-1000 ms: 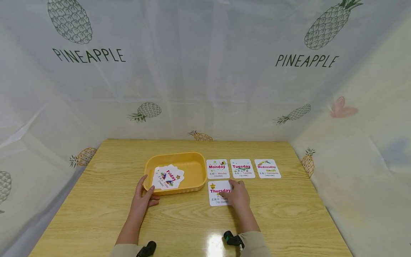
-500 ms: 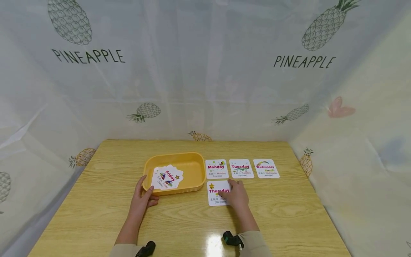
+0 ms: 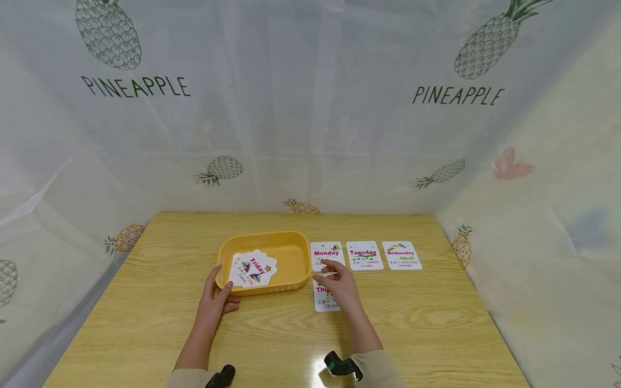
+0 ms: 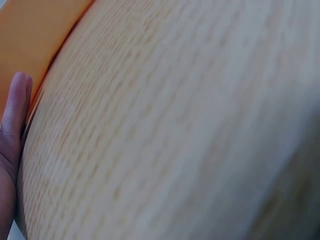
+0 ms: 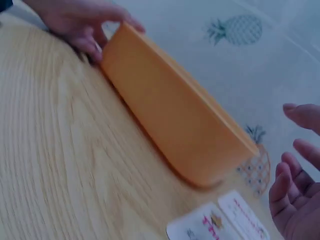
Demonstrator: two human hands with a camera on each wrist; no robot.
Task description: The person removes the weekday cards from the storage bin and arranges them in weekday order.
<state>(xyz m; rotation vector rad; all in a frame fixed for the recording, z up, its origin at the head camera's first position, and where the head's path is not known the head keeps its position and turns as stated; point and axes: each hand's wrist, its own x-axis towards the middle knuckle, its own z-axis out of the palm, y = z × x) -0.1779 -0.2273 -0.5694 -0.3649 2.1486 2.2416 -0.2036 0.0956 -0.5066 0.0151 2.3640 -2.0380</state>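
My left hand [image 3: 211, 306] holds the near left corner of a yellow plastic tray [image 3: 292, 257], thumb at the rim and fingers along the outside wall. Inside the tray lies a fanned pile of white cards, with the Friday card [image 3: 255, 268] on top. My right hand [image 3: 345, 291] hovers over the Thursday card [image 3: 323, 305] and hides its right part. Its fingers are parted and hold nothing; in the right wrist view the loosely bent fingers [image 5: 282, 187] are apart from the tray. Just beyond the fingertips is the Monday card [image 3: 326, 251].
The Tuesday card [image 3: 365, 255] and Wednesday card [image 3: 401, 255] continue the back row to the right of Monday. Everything stands on a wood-grain table [image 3: 436, 323]. A pineapple-print curtain [image 3: 310, 134] encloses its back and sides.
My right hand has let go of the Thursday card's right side and lifted, shifting left and away from me towards the tray. The left hand, tray and cards stay put.
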